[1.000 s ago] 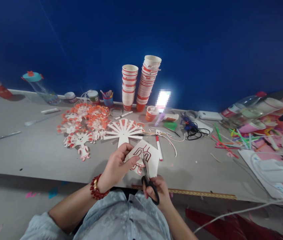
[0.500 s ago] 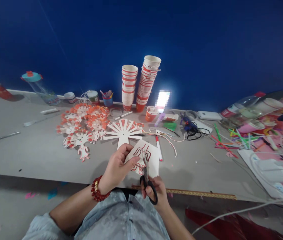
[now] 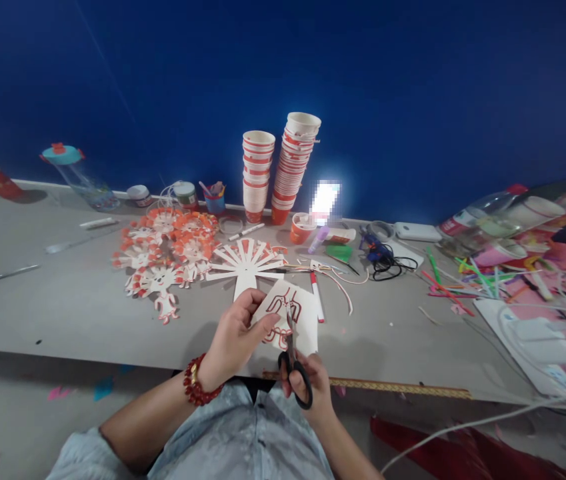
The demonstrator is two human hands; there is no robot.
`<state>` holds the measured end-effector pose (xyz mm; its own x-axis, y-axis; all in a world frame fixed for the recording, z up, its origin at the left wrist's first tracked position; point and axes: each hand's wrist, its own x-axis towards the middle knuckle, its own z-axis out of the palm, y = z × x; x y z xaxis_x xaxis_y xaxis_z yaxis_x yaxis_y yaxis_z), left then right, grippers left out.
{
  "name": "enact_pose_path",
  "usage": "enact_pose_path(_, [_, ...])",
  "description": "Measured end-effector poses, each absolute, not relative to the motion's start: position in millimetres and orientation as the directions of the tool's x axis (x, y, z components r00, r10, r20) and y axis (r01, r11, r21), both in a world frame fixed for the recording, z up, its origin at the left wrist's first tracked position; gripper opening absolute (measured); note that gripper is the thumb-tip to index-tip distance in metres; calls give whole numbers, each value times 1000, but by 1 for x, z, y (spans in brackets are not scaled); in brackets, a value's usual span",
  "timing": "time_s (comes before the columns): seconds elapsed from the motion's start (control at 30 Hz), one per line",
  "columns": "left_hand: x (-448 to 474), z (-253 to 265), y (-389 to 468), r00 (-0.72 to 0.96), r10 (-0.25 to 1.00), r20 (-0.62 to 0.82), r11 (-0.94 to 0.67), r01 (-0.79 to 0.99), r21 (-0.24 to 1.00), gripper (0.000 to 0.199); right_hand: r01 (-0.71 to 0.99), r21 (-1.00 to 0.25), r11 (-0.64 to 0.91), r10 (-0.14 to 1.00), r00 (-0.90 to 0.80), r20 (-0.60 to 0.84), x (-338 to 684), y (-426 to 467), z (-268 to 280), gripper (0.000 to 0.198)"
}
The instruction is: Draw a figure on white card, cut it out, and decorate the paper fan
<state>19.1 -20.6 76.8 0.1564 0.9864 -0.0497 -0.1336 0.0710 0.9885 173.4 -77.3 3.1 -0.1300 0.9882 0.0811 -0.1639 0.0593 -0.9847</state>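
My left hand (image 3: 239, 335) pinches the left side of a white sheet of paper (image 3: 307, 331) that bears a dark red line drawing of a small figure. In my right hand (image 3: 311, 387) is a pair of black-handled scissors (image 3: 290, 353), fingers through the loops. The blades point up and lie over the drawing, at the paper's middle. Just beyond the paper a white fan-like cutout (image 3: 243, 265) of long strips lies on the table. Left of it is a heap of red-and-white paper figures (image 3: 163, 243).
Two tall stacks of paper cups (image 3: 259, 173) stand against the blue wall. A red marker (image 3: 317, 298) lies right of the paper. Another pair of scissors (image 3: 0, 275) is far left. Coloured strips (image 3: 487, 277), bottles and a white power adapter (image 3: 545, 337) crowd the right side.
Almost nothing differs. The scissors and my right hand have shifted very slightly, while the paper stays in my left hand's pinch.
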Motion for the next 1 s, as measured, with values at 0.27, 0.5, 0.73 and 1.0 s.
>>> enact_pose_path(0.27, [23, 76, -24, 156, 987, -47, 77, -191, 978, 22, -166, -986, 29, 983, -173, 58, 173, -75, 9, 58])
enact_pose_path(0.5, [21, 75, -24, 145, 987, -63, 91, -192, 977, 23, -114, -991, 64, 979, -187, 84, 175, -73, 9, 58])
enact_pose_path(0.73, [24, 76, -26, 120, 991, -62, 87, -208, 974, 25, -69, -994, 82, 982, -167, 92, 174, -72, 13, 61])
enact_pose_path(1.0, [25, 75, -26, 113, 991, -71, 92, -191, 977, 29, -72, -993, 92, 979, -176, 103, 173, -71, 15, 60])
